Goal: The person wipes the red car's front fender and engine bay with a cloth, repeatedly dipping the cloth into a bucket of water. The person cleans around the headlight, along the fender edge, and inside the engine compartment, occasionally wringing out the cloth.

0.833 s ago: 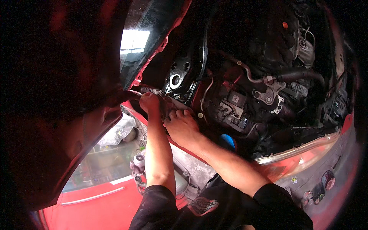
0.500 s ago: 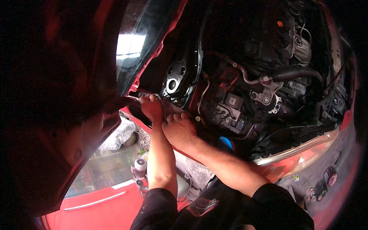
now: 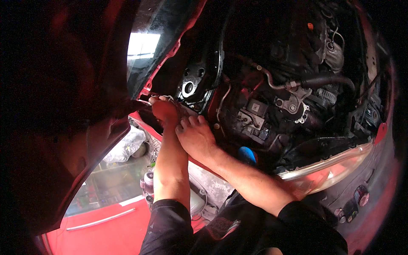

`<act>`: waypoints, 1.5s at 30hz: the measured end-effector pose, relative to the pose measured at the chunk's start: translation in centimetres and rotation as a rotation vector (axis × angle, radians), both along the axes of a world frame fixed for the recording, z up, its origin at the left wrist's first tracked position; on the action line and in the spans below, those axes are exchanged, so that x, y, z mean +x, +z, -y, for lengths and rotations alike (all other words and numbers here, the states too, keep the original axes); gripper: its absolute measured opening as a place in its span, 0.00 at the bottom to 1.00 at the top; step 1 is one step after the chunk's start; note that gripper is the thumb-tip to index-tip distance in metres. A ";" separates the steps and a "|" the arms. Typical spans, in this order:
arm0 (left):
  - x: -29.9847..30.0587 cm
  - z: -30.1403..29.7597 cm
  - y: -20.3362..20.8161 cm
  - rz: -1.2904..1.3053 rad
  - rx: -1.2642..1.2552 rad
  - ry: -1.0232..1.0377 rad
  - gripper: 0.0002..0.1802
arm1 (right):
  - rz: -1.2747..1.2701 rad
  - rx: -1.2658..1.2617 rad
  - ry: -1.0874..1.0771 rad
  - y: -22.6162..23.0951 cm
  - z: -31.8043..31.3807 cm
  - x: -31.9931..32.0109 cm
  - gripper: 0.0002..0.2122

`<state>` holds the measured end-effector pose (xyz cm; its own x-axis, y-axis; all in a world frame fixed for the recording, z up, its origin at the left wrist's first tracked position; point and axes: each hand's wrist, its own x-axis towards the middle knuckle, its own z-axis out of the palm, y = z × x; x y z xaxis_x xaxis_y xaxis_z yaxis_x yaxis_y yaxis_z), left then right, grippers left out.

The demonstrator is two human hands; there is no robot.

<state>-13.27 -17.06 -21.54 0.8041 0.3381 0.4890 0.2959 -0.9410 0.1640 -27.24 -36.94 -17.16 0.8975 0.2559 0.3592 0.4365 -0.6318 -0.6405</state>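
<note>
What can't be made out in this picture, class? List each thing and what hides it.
All in the head view:
- Left hand: the back of the hand hides its grip, so any held object can't be told.
- Right hand: its back hides the palm.
- Blue object: partly covered by the right forearm.
- Dark panel: shadow hides its details.

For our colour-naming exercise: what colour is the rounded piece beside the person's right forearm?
The rounded piece is blue, seen in the head view.
</note>
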 end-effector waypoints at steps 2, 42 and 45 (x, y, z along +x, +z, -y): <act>0.9 -1.9 -0.9 -0.090 0.119 0.028 0.10 | -0.023 0.025 0.008 0.1 0.6 0.0 0.10; -1.0 -5.0 3.2 -0.622 -1.724 -0.230 0.10 | -0.188 -0.079 0.188 -0.7 0.2 0.3 0.21; -1.7 -3.6 3.9 -0.572 -1.791 -0.204 0.08 | -0.055 -0.073 0.087 -1.1 -0.1 0.0 0.23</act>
<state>-14.94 -13.45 -17.65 0.8086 -0.0322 -0.5875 0.5827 0.1818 0.7921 -27.21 -36.80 -18.28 0.8885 0.3578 0.2873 0.4573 -0.6390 -0.6185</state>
